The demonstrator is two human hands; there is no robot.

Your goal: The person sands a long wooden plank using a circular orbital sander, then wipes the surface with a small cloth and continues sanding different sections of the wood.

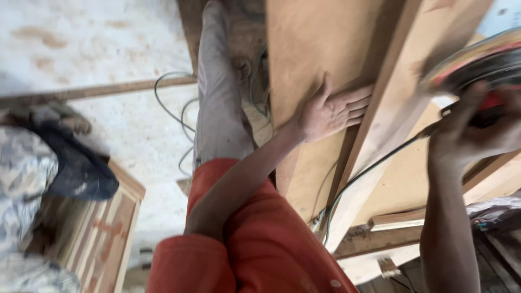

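Observation:
My left hand lies flat, fingers together, on a light brown wooden board, next to a raised wooden rail. At the right edge my right hand is closed around a power sander with a round disc and red body, lifted above the board. The sander is blurred. Its dark cable runs down along the rail toward my orange shirt.
My grey trouser leg stands beside the board. Loose cables lie on the pale floor. A slatted wooden panel and a bundle of dark and patterned cloth are at the left. Wooden offcuts sit below the board.

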